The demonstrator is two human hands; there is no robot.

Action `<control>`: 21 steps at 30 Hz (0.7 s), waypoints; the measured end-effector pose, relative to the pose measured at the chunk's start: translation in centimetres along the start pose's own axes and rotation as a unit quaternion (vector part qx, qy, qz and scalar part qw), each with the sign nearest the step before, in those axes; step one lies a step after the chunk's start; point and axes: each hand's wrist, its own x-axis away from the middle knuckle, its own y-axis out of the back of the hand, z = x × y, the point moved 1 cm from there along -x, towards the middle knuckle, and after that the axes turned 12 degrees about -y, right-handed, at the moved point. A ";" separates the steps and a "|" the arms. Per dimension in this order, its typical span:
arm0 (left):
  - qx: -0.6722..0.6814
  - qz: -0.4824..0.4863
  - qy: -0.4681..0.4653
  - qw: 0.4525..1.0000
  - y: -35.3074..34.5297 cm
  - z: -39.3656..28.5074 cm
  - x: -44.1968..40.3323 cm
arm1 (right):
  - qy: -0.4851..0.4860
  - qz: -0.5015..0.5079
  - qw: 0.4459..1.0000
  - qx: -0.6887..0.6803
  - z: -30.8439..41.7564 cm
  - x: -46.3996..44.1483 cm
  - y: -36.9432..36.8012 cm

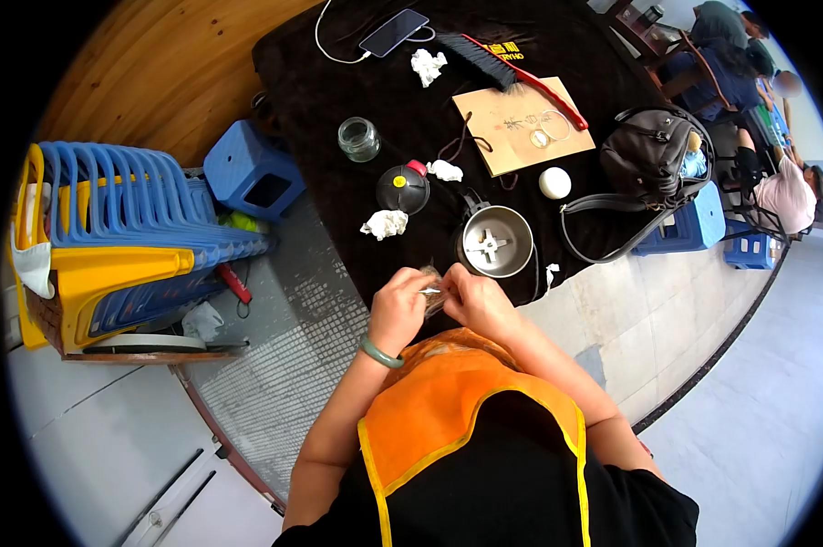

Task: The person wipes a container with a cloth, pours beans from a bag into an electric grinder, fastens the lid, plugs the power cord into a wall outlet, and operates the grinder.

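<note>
Bundle (435, 303), brown, fibrous-looking, just beside steel bowl (518, 257), on its near-left side. Left hand (398, 310) and right hand (480, 303) both pinch it. Risks: slack pinch at tabletop (311, 114) edge spills fibres; right hand straying bowlward meets 4-armed blade (488, 245). Cover plush, dark. Left of bowl: crumpled tissue (384, 225); farther, smooth round jar (358, 139).

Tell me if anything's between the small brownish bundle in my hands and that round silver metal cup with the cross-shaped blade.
Only your right hand sits between the brownish bundle and the silver metal cup; nothing else visible blocks that gap, and the cup is uncovered.
</note>
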 end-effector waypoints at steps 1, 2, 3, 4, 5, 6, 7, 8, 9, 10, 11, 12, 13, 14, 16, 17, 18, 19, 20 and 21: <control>0.018 -0.006 0.012 1.000 0.3 0.0 -0.1 | -0.010 0.044 0.998 -0.052 0.3 0.5 0.6; 0.019 -0.012 0.043 0.999 0.6 -0.1 -0.2 | -0.020 0.087 0.991 -0.105 0.3 0.9 1.0; 0.030 -0.013 0.049 0.998 0.8 0.0 -0.3 | 0.031 0.058 0.994 -0.087 0.2 1.4 1.4; 0.057 -0.011 0.080 0.995 0.8 -0.2 -0.2 | 0.082 0.029 0.994 -0.070 0.0 1.9 1.7; 0.083 -0.008 0.112 0.990 0.9 -0.4 -0.2 | 0.133 0.001 0.990 -0.054 -0.2 2.4 1.9; 0.135 -0.004 0.139 0.981 1.1 -1.2 -0.4 | 0.104 0.048 0.990 -0.079 -1.4 2.9 1.1; 0.185 0.002 0.166 0.969 1.3 -2.2 -0.9 | 0.100 0.043 0.991 -0.084 -1.9 3.0 0.6; 0.234 0.007 0.191 0.953 1.4 -2.9 -1.2 | 0.096 0.038 0.991 -0.088 -2.3 3.0 0.1; 0.274 0.007 0.211 0.938 1.2 -3.1 -1.3 | 0.092 0.032 0.991 -0.092 -2.4 3.0 -0.1; 0.313 0.006 0.230 0.921 1.0 -3.3 -1.4 | 0.114 -0.003 0.987 -0.109 -2.5 3.0 -0.2; 0.352 0.007 0.249 0.902 0.9 -3.6 -1.5 | 0.080 0.006 0.990 -0.118 -2.6 3.2 -0.2; 0.357 0.023 0.233 0.904 1.1 -3.8 -1.6 | 0.045 0.014 0.991 -0.127 -2.6 3.6 0.0; 0.334 0.037 0.204 0.920 1.2 -4.4 -1.8 | 0.010 0.022 0.991 -0.135 -2.6 3.8 0.1; 0.310 0.050 0.174 0.933 1.3 -5.1 -2.0 | 0.028 -0.014 0.988 -0.150 -2.4 4.0 0.5; 0.264 0.116 0.139 0.947 1.3 -4.8 -2.0 | 0.024 -0.022 0.988 -0.150 -2.6 4.5 1.2; 0.260 0.123 0.101 0.952 1.4 -5.0 -2.1 | 0.023 -0.026 0.988 -0.148 -2.7 4.8 1.6; 0.257 0.131 0.063 0.955 1.4 -5.3 -2.2 | 0.022 -0.040 0.988 -0.149 -2.6 5.0 2.0; 0.253 0.139 0.024 0.957 1.4 -5.7 -2.3 | 0.022 -0.048 0.988 -0.147 -2.7 5.2 2.3; 0.251 0.146 -0.015 0.957 1.3 -5.9 -2.5 | 0.022 -0.055 0.988 -0.144 -2.8 5.4 2.6; 0.209 0.154 -0.064 0.964 1.2 -6.0 -2.7 | 0.023 -0.061 0.988 -0.141 -2.9 5.6 3.0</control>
